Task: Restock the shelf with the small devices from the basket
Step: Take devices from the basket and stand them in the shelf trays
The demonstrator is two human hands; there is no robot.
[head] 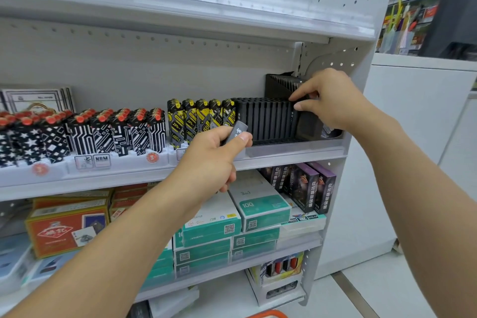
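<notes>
Left hand (214, 160) grips a grey device (236, 133), long axis toward 1 o'clock; rack gap at 2 o'clock, where right hand (329, 98) pinches the row's end device (294, 117).

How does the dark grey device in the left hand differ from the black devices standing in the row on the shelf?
The slim dark grey device is tilted and gripped by the left hand in front of the shelf; the row of black upright devices stands in a black slotted tray. The held one looks lighter grey with white characters showing; the row looks black. The right hand touches only the row. Both look slim.
</notes>
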